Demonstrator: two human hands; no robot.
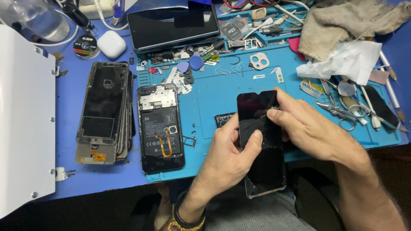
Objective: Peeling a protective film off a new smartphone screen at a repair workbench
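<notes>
1. Hands at work: left hand [229, 147] grips a black phone screen [261, 141] above the blue repair mat [214, 92].
2. Right hand [308, 128] fingers pinch its top edge.
3. An opened phone [160, 126] lies nearby on the counter.

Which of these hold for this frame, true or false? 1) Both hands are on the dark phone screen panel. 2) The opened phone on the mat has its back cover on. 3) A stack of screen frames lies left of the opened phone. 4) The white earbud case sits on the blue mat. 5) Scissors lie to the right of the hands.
1) True: the left hand grips the screen panel and the right hand pinches at its upper edge.
2) False: the opened phone shows its battery and board.
3) True: the stack of frames lies left of it.
4) False: the earbud case sits off the mat, on the table.
5) True: the scissors lie to the right.
</notes>
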